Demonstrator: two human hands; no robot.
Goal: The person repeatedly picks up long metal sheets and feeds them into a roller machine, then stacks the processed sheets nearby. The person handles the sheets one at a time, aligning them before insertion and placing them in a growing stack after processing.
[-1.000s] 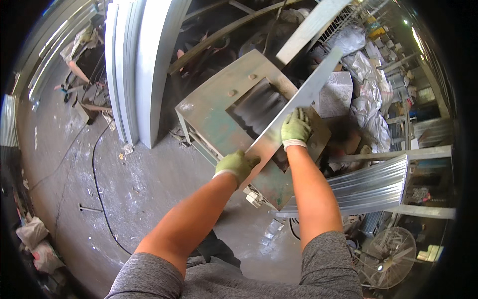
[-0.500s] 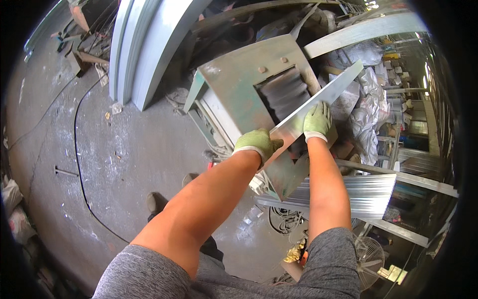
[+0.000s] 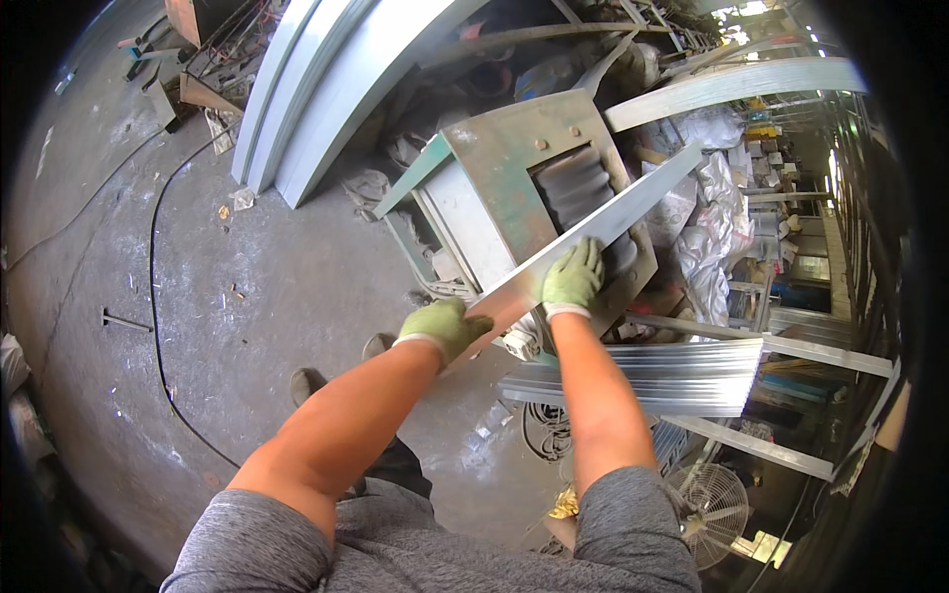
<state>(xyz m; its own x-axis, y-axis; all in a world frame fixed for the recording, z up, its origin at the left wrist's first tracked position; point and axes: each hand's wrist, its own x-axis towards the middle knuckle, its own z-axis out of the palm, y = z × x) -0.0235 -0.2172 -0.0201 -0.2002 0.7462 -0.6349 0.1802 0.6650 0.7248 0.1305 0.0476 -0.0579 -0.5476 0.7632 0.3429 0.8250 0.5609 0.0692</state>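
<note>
A long, flat silvery metal bar [image 3: 633, 203] slants across the front of a boxy, worn green-grey machine [image 3: 489, 138]. My left hand [image 3: 441, 328], in a pale green work glove, is closed round the bar's near left end. My right hand [image 3: 573, 279], gloved alike, lies against the bar about midway along, its fingers stretched out flat toward the far end. Behind the bar, the machine has a rectangular opening with a dark, ribbed surface [image 3: 578, 188] inside. The bar hides the lower part of this opening.
Long pale metal profiles [image 3: 326, 99] stand at the far left of the machine. Corrugated metal sheets [image 3: 643, 381] lie right of my right forearm, near a standing fan [image 3: 710, 514]. A black cable [image 3: 153, 287] runs over the floor at left. Crumpled silvery sheeting [image 3: 712, 242] lies beyond the bar.
The bar has slid back toward my lower left across the machine's front. Both hands have moved left and nearer with it, the left still gripping, the right still flat. The view has shifted slightly.
</note>
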